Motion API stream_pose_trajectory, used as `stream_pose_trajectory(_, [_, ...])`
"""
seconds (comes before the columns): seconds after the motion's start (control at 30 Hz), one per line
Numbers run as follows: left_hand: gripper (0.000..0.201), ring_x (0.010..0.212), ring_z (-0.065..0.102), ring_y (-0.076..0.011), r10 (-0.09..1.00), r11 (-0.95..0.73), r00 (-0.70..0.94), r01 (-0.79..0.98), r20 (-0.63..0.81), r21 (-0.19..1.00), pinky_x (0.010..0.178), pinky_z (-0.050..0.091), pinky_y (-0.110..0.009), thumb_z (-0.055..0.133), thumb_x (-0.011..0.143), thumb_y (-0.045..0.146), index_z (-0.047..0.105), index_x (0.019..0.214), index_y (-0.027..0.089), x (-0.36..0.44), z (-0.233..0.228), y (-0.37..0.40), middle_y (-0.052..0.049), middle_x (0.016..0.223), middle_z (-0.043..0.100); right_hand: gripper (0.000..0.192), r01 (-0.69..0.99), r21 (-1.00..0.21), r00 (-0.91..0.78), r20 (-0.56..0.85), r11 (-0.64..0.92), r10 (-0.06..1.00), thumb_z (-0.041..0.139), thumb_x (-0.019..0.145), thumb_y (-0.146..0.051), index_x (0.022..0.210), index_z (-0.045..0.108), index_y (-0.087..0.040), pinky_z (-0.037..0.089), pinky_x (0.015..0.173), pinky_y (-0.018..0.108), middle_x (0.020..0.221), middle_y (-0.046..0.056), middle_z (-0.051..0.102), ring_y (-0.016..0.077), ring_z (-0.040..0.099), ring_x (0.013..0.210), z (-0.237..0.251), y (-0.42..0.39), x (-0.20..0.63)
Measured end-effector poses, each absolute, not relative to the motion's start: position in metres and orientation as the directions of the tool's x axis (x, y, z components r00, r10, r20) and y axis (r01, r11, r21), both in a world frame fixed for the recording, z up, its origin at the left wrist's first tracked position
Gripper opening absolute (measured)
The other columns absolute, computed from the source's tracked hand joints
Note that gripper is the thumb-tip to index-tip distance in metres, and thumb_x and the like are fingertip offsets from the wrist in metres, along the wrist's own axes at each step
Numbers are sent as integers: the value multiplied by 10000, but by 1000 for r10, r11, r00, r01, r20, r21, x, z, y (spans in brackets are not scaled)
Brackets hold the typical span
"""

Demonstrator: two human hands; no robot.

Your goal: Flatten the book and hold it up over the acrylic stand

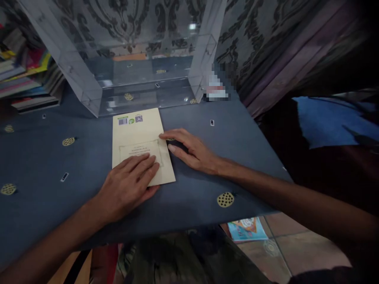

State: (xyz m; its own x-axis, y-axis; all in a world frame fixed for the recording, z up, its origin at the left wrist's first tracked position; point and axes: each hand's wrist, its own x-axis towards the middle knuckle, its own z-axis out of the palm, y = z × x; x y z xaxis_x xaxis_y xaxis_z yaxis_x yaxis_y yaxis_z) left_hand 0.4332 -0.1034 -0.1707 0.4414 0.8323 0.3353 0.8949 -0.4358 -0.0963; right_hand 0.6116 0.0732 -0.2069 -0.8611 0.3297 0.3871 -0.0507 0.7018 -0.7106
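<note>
A cream-coloured book (136, 132) lies face down on the cloth, with a barcode and a QR code at its far end and a printed frame lower on the cover. My left hand (130, 183) is on the near end of it, fingers laid over the cover and thumb along the near edge, holding it. Whether the thumb reaches underneath cannot be made out. At the book's right edge is my right hand (197, 154), its index fingertip touching the edge. The right thumb is apart from the index finger, and nothing is held there.
Beyond the book stands a clear plastic box (91, 98) with an open front. A stack of books (32, 79) rises at the left. The blue tablecloth (74, 165) has a pineapple print. A blue packet (247, 229) lies on the tiled floor, and blue fabric (325, 122) is at the right.
</note>
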Motion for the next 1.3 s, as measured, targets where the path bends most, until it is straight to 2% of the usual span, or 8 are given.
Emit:
stream_pose_trajectory(0.2, [187, 1047, 743, -237, 805, -464, 455, 883, 381, -73, 855, 651, -362, 545, 998, 189, 697, 1077, 114, 436, -159, -101, -97, 1102, 783, 291, -92, -808, -843, 374, 582, 386, 416, 1060, -284, 1262, 610, -204, 494, 1039, 405, 1165, 83, 701, 194, 617, 1165, -196, 50, 631])
stream_pose_trajectory(0.37, [204, 1037, 744, -266, 812, -446, 446, 890, 377, -93, 827, 658, -394, 555, 995, 219, 702, 1075, 103, 440, -161, -103, -120, 1106, 778, 276, -135, -804, -814, 424, 580, 398, 418, 1062, -270, 1224, 626, -188, 519, 958, 365, 1049, 73, 724, 182, 652, 1050, -193, 42, 638])
stream_pose_trajectory(0.43, [219, 1050, 737, -275, 814, -436, 442, 894, 378, -107, 830, 654, -400, 566, 993, 247, 700, 1085, 101, 440, -166, -105, -126, 1120, 773, 266, -149, -745, -819, 461, 650, 341, 431, 1055, -255, 1201, 637, -171, 525, 917, 364, 1006, 81, 725, 188, 649, 995, -195, 39, 638])
stream_pose_trajectory(0.6, [238, 1100, 712, -258, 824, -400, 387, 915, 414, -60, 873, 631, -392, 555, 999, 268, 676, 1151, 131, 439, -176, -112, -103, 1168, 760, 249, -241, -473, -826, 558, 847, 77, 451, 1031, -207, 1075, 677, -112, 512, 864, 368, 901, 104, 706, 207, 597, 900, -199, 34, 635])
stream_pose_trajectory(0.73, [305, 1144, 681, -235, 854, -380, 324, 923, 406, 62, 931, 594, -399, 506, 1015, 301, 648, 1255, 178, 427, -186, -108, -98, 1257, 719, 217, -209, -393, -837, 545, 896, 43, 472, 1019, -203, 1065, 672, -131, 496, 865, 349, 896, 86, 690, 200, 577, 896, -201, 32, 631])
stream_pose_trajectory(0.87, [386, 1243, 628, -262, 888, -303, 262, 951, 378, 54, 1027, 528, -473, 434, 1032, 348, 613, 1349, 219, 404, -197, -78, -111, 1382, 648, 152, -199, -312, -861, 509, 929, -13, 527, 985, -192, 999, 671, -145, 487, 847, 327, 880, 75, 669, 195, 560, 889, -200, 34, 628])
stream_pose_trajectory(1.03, [447, 1269, 606, -286, 934, -204, 167, 975, 316, 86, 1075, 477, -501, 406, 1016, 367, 613, 1344, 146, 383, -197, -23, -158, 1390, 635, 137, -169, -282, -868, 496, 944, -7, 540, 971, -194, 938, 670, -164, 496, 853, 333, 854, 66, 662, 198, 570, 871, -200, 32, 627])
stream_pose_trajectory(1.3, [396, 1212, 617, -289, 939, -138, 93, 984, 333, 115, 1035, 486, -489, 412, 1011, 308, 642, 1288, 144, 379, -196, 10, -159, 1327, 663, 154, -154, -386, -847, 525, 910, 80, 545, 966, -200, 1040, 673, -157, 518, 923, 380, 977, 90, 703, 205, 630, 948, -201, 31, 629])
